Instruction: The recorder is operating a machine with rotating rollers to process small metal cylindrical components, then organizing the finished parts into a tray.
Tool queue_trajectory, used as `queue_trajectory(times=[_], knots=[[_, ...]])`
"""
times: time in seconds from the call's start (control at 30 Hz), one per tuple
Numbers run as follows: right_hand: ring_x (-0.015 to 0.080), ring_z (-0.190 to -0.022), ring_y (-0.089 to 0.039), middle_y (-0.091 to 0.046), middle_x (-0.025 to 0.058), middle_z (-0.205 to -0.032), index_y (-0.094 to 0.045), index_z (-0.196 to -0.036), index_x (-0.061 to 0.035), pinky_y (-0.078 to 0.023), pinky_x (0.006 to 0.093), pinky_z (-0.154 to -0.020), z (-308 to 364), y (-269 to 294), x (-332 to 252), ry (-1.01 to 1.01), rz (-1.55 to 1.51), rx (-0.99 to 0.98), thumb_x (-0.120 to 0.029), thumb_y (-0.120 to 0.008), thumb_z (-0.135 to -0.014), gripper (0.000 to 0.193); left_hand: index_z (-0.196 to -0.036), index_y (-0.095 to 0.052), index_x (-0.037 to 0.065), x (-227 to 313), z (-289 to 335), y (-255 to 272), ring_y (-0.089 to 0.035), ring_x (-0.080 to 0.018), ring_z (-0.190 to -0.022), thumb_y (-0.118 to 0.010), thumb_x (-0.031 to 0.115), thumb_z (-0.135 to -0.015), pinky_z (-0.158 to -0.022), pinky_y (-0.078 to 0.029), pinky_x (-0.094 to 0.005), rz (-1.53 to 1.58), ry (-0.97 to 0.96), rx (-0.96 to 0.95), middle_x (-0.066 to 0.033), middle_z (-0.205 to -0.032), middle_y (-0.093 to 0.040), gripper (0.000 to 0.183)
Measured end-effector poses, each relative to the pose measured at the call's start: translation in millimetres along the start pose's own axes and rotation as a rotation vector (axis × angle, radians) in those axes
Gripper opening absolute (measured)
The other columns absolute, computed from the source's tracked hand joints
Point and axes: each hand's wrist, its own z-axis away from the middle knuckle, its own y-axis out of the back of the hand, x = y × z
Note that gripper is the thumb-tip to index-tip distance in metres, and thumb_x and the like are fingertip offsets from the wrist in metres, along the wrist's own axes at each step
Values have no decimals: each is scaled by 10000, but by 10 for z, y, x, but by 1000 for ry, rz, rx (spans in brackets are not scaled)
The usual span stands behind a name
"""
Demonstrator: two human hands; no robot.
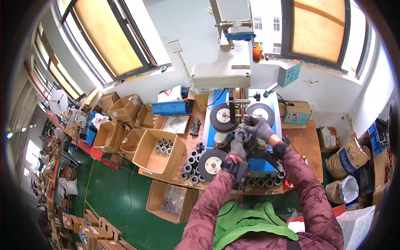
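Note:
My left hand (pixel 238 145), in a dark grey glove, is closed at the middle of a bench machine, between its round black wheels. Just right of it and a little higher, my right hand (pixel 259 128), gloved too, bends its fingers down toward the same spot. A small grey piece shows between the two hands, but the fingers cover most of it. Black wheels with pale hubs surround them: a left wheel (pixel 223 117), a right wheel (pixel 263 111) and a lower wheel (pixel 211 165). Above hangs the machine's off-white head (pixel 221 75).
Grey rings (pixel 191 160) cluster left of the lower wheel; more rings (pixel 260 182) line the front edge. An open carton (pixel 145 156) holds several rings. A blue box (pixel 170 107) stands behind. On the right are a control box (pixel 297 115) and a paper sack (pixel 346 156).

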Motion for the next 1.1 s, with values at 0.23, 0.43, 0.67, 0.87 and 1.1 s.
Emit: queue_trajectory(times=[0.23,0.43,0.67,0.87,1.1], knots=[[121,-709,-529,-609,43,-802,-612,-922,6,-458,285,-662,269,-204,122,-437,-453,-52,-313,-591,-840,331,-1072,-523,38,-174,596,-204,-622,-222,-753,-552,220,-802,-608,-545,-336,-72,-64,145,-99,-930,-585,327],[122,-658,-557,-627,95,-742,-611,-877,5,-461,301,-624,560,-482,385,-317,51,-209,-249,-577,-805,266,-1057,-539,20,-858,762,408,-571,-138,-726,-574,279,-817,-608,-505,-290,-259,-22,241,-93,-955,-579,355],[285,-741,-598,-628,142,-767,-651,-785,-63,-463,359,-709,3411,-974,1770,-1050,300,-41,-245,-536,-769,216,-1020,-547,52,-1835,1753,2048,-596,-180,-776,-554,253,-824,-614,-508,-347,-893,568,64,-121,-832,-591,281],[128,-401,-437,-500,-6,-566,-487,-708,-130,-372,267,-364,4537,-1109,1891,-1521,-620,769,-181,-508,-846,149,-791,-585,65,-1255,1388,5039,-523,-186,-526,-621,191,-754,-466,-439,-305,-615,621,436,-40,-680,-555,136],[165,-493,-532,-557,55,-651,-531,-763,-64,-435,300,-412,4776,-1183,924,-1515,-858,795,-245,-498,-859,208,-799,-576,56,-609,576,4453,-527,-196,-532,-609,193,-764,-466,-443,-314,-904,523,390,-50,-688,-553,145]])
